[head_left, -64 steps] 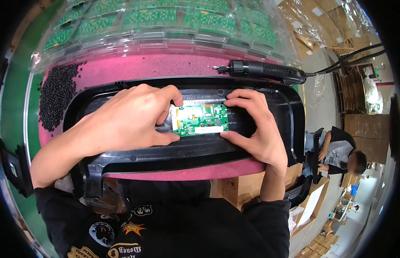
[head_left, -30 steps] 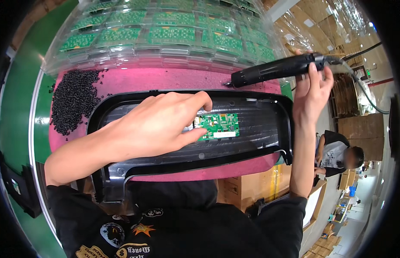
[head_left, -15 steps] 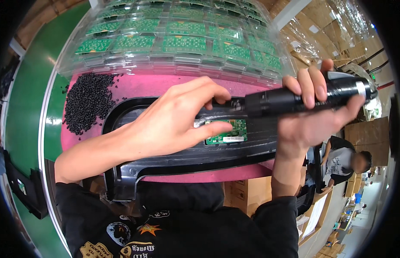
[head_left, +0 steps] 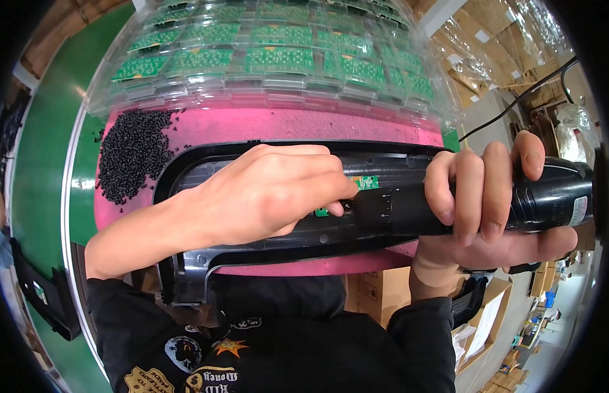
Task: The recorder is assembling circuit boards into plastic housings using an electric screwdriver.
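A black electric screwdriver (head_left: 409, 208) lies almost level in my right hand (head_left: 484, 203), whose fingers wrap round its body. Its nose points left, at the fingertips of my left hand (head_left: 288, 187). Those fingertips are pinched together at the driver's front end, over a green circuit board (head_left: 366, 183); what they hold, if anything, is hidden. The board sits inside a long black plastic housing (head_left: 265, 245), and my left hand covers most of it. The housing rests on a pink mat (head_left: 285, 124).
A heap of small black screws (head_left: 133, 154) lies on the mat at the left. Behind it, stacked clear plastic trays (head_left: 278, 62) hold many green boards. A green surface (head_left: 46, 196) at far left carries another black housing (head_left: 46, 291). Cardboard boxes (head_left: 376, 295) stand below the mat.
My right hand has brought the screwdriver down and toward me, its nose now over the board. My left fingers have moved from above the board to its middle and closed together.
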The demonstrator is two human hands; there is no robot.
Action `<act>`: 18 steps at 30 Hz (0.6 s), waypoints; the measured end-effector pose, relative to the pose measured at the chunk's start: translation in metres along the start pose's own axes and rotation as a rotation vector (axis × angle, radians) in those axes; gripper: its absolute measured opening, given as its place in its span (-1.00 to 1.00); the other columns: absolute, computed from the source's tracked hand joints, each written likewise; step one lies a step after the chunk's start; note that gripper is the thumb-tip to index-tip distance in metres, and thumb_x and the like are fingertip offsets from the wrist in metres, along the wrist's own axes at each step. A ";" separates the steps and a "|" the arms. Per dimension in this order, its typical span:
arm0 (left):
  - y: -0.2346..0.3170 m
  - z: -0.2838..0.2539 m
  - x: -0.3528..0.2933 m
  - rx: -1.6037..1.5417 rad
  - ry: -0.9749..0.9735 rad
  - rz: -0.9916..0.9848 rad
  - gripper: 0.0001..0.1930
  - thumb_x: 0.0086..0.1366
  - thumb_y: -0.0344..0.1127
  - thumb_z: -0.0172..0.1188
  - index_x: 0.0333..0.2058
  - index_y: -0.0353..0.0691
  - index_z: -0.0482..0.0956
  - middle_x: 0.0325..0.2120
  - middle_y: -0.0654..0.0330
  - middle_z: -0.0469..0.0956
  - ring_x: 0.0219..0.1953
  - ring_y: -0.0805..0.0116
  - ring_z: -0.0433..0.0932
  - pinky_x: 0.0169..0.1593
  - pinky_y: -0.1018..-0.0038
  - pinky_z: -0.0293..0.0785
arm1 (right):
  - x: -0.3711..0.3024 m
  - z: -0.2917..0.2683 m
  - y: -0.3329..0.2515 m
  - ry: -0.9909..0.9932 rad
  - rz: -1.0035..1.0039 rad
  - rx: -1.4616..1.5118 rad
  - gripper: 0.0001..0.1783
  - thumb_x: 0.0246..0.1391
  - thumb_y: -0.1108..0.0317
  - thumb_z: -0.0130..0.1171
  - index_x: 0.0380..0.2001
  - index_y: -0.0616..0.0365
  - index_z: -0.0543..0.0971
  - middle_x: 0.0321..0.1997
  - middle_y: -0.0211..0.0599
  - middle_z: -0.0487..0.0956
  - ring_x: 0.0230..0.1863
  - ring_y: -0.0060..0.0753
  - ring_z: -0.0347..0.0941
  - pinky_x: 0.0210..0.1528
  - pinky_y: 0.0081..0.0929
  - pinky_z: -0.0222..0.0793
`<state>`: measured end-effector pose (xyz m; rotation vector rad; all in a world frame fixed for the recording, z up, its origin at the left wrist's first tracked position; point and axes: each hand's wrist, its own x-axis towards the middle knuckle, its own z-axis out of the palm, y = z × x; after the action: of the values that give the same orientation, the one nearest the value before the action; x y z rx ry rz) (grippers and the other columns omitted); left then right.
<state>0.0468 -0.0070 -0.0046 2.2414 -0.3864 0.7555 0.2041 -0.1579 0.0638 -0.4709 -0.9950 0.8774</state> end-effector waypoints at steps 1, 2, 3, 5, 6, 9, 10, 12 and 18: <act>0.003 -0.003 -0.001 0.058 -0.002 0.006 -0.74 -0.01 -0.55 0.35 -0.29 -0.42 0.56 -0.48 0.06 0.52 -0.45 0.10 0.52 -0.42 0.30 0.45 | 0.001 0.000 0.002 -0.010 0.002 -0.004 -0.38 0.00 -0.22 0.25 -0.15 0.03 0.32 -0.66 -0.56 0.40 -0.71 -0.61 0.34 -0.52 -0.53 0.26; 0.005 -0.004 -0.002 0.116 -0.005 0.013 -0.73 -0.04 -0.56 0.35 -0.31 -0.41 0.56 -0.49 0.07 0.52 -0.46 0.11 0.52 -0.44 0.30 0.45 | 0.001 0.000 0.003 -0.020 0.003 -0.008 -0.39 0.01 -0.21 0.25 -0.15 0.03 0.31 -0.66 -0.56 0.40 -0.71 -0.60 0.34 -0.53 -0.53 0.25; 0.006 -0.002 -0.002 0.117 -0.008 0.011 -0.73 -0.04 -0.56 0.35 -0.31 -0.41 0.56 -0.49 0.07 0.52 -0.46 0.11 0.52 -0.44 0.30 0.45 | 0.000 0.001 0.002 -0.019 0.002 -0.004 -0.39 0.01 -0.21 0.25 -0.15 0.03 0.31 -0.66 -0.56 0.40 -0.71 -0.60 0.34 -0.53 -0.53 0.25; 0.009 0.002 -0.003 0.086 0.071 0.017 -0.76 -0.05 -0.61 0.32 -0.33 -0.40 0.56 -0.49 0.09 0.53 -0.49 0.17 0.52 -0.45 0.36 0.45 | -0.003 0.005 0.000 -0.007 0.000 -0.015 -0.37 0.02 -0.23 0.24 -0.15 0.03 0.31 -0.65 -0.54 0.41 -0.71 -0.59 0.34 -0.53 -0.53 0.24; 0.009 0.001 -0.003 0.083 0.068 0.018 -0.76 -0.05 -0.61 0.32 -0.33 -0.40 0.56 -0.49 0.09 0.53 -0.49 0.17 0.52 -0.45 0.36 0.45 | -0.005 0.006 -0.003 -0.004 -0.001 -0.016 -0.37 0.02 -0.23 0.24 -0.15 0.03 0.31 -0.65 -0.54 0.41 -0.71 -0.59 0.34 -0.53 -0.53 0.24; 0.009 -0.012 0.000 0.079 0.201 -0.047 -0.88 0.07 -0.66 0.22 -0.37 -0.39 0.55 -0.50 0.12 0.56 -0.49 0.27 0.57 -0.40 0.43 0.48 | -0.011 0.008 -0.005 0.055 0.038 -0.125 -0.34 0.00 -0.27 0.26 -0.15 0.04 0.31 -0.64 -0.52 0.41 -0.70 -0.58 0.32 -0.51 -0.53 0.23; 0.011 -0.009 0.002 0.037 0.189 -0.126 -0.90 0.12 -0.64 0.21 -0.36 -0.39 0.55 -0.50 0.10 0.56 -0.49 0.23 0.57 -0.40 0.41 0.48 | -0.015 0.007 -0.003 0.058 -0.032 -0.163 -0.33 -0.01 -0.28 0.27 -0.16 0.04 0.32 -0.64 -0.52 0.41 -0.70 -0.59 0.31 -0.52 -0.54 0.22; 0.012 -0.005 0.003 -0.020 0.092 -0.235 -0.94 0.19 -0.59 0.21 -0.35 -0.39 0.54 -0.50 0.06 0.55 -0.48 0.16 0.57 -0.40 0.38 0.48 | -0.018 0.006 0.001 0.069 -0.164 -0.182 -0.32 -0.05 -0.27 0.31 -0.17 0.05 0.33 -0.65 -0.54 0.39 -0.71 -0.60 0.28 -0.54 -0.54 0.19; 0.005 0.005 -0.003 0.018 -0.012 -0.117 -0.83 0.14 -0.51 0.32 -0.33 -0.39 0.52 -0.50 0.04 0.52 -0.45 0.07 0.54 -0.39 0.29 0.49 | -0.017 0.010 -0.009 0.101 -0.333 -0.111 -0.48 -0.11 -0.01 0.32 -0.25 0.04 0.32 -0.68 -0.60 0.37 -0.73 -0.68 0.30 -0.49 -0.59 0.25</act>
<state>0.0441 -0.0137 -0.0065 2.2651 -0.2520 0.6865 0.1946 -0.1772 0.0657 -0.4233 -0.9978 0.4974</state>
